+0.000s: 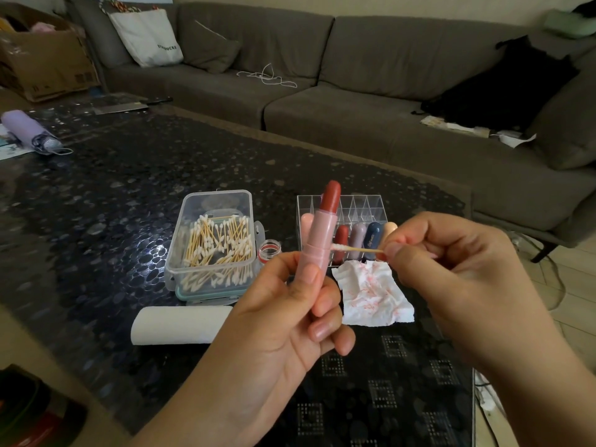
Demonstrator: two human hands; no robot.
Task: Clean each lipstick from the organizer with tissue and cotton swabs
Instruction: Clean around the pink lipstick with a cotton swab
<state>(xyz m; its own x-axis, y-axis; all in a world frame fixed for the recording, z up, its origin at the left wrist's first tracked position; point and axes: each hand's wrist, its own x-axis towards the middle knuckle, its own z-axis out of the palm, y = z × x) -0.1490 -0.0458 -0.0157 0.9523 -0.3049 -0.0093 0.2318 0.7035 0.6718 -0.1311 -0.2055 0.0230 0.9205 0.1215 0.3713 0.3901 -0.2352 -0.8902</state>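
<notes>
My left hand point(290, 311) grips an uncapped pink lipstick point(319, 240) upright, its dark red bullet extended at the top. My right hand point(451, 262) pinches a cotton swab point(356, 249) by its wooden stick; the white tip touches the pink tube just below the collar. Behind them stands a clear acrylic organizer point(371, 204) with several capped lipsticks point(372, 238) in its front row. A crumpled tissue point(371, 295) marked with red smears lies on the table in front of the organizer.
A clear plastic box of cotton swabs point(214, 243) sits to the left, with a small open jar point(269, 250) beside it. A white tissue roll point(180, 324) lies nearer me. The dark patterned table point(129, 188) has a folded umbrella point(29, 133) far left. A grey sofa point(354, 91) runs behind.
</notes>
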